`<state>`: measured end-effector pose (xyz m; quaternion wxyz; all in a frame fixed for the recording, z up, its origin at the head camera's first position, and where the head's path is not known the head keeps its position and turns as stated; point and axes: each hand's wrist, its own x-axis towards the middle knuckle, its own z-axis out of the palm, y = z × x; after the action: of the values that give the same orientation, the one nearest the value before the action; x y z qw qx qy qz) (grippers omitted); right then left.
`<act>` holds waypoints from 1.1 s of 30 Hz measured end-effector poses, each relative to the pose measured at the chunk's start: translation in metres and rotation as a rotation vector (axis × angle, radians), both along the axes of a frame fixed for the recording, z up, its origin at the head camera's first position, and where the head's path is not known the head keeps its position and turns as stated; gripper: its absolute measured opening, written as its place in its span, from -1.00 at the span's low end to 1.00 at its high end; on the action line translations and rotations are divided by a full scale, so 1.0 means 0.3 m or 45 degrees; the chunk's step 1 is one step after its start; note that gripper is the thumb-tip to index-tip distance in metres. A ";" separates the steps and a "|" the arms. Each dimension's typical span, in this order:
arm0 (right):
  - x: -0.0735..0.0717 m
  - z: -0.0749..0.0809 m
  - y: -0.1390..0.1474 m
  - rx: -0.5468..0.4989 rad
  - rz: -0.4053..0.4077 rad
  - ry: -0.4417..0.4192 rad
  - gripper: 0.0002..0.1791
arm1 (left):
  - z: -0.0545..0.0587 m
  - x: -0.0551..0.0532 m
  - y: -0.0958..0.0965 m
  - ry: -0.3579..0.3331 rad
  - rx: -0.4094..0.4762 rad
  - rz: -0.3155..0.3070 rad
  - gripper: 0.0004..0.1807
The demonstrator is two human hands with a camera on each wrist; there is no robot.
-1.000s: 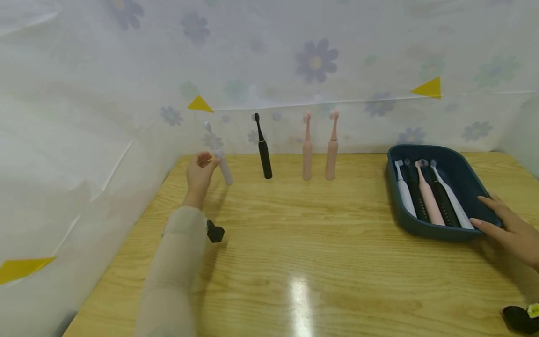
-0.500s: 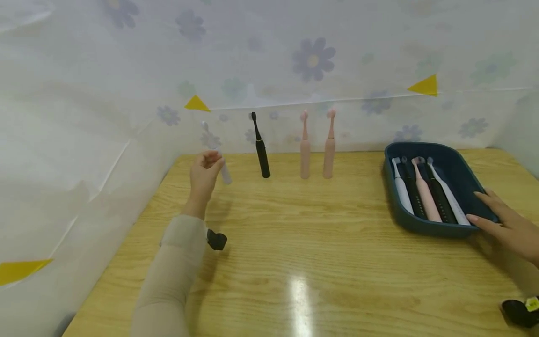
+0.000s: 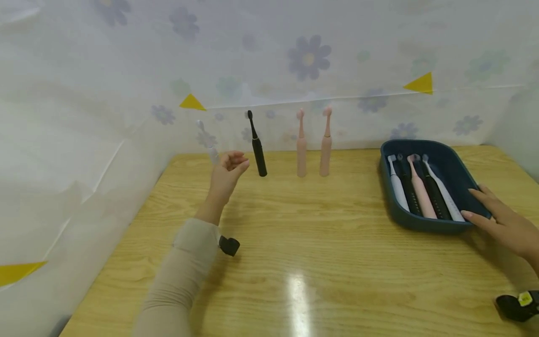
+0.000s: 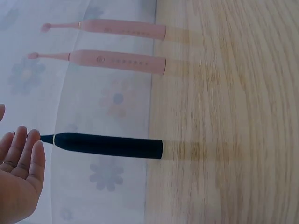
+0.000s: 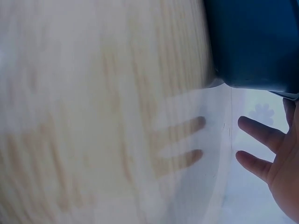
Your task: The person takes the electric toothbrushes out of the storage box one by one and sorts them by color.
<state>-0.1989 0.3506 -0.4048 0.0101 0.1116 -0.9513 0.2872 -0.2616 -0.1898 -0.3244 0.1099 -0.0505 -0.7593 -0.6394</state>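
Observation:
My left hand (image 3: 229, 178) is raised over the table, fingers loosely bent and nothing in them, just left of a standing black electric toothbrush (image 3: 258, 152). In the left wrist view its fingertips overlap the neck of that black toothbrush (image 4: 107, 144). Behind the hand stands a white electric toothbrush (image 3: 213, 152), its lower part hidden. My right hand (image 3: 505, 227) rests at the near right corner of a dark blue bin (image 3: 438, 228), thumb and a finger over the rim. In the right wrist view, two straight fingers (image 5: 261, 135) extend beside the bin.
Two pink electric toothbrushes, the nearer to the black one (image 3: 301, 154) and the other (image 3: 326, 154), stand upright further right. Inside the bin lie several toothbrushes, among them a pink one (image 3: 423, 194). A flowered white sheet (image 3: 269, 61) rises behind the wooden table (image 3: 337, 262).
My left hand has let go of the white toothbrush, which stays standing, and moved right to beside the black one. My right hand stays at the bin; the view shifts slightly.

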 end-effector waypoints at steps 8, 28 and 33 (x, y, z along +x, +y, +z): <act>0.001 -0.003 0.004 0.006 0.007 -0.005 -0.25 | -0.007 0.017 0.084 0.007 0.084 -0.139 -0.64; -0.005 0.000 0.000 0.029 -0.001 -0.002 -0.24 | -0.030 0.013 0.238 -0.090 0.176 -0.321 -0.68; -0.006 0.001 0.000 0.040 -0.002 -0.008 -0.24 | -0.039 0.010 0.278 -0.145 0.191 -0.356 -0.65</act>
<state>-0.2009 0.3507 -0.4045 0.0057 0.1101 -0.9558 0.2726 -0.2586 -0.1065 -0.3361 -0.0197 -0.1111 -0.7001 -0.7050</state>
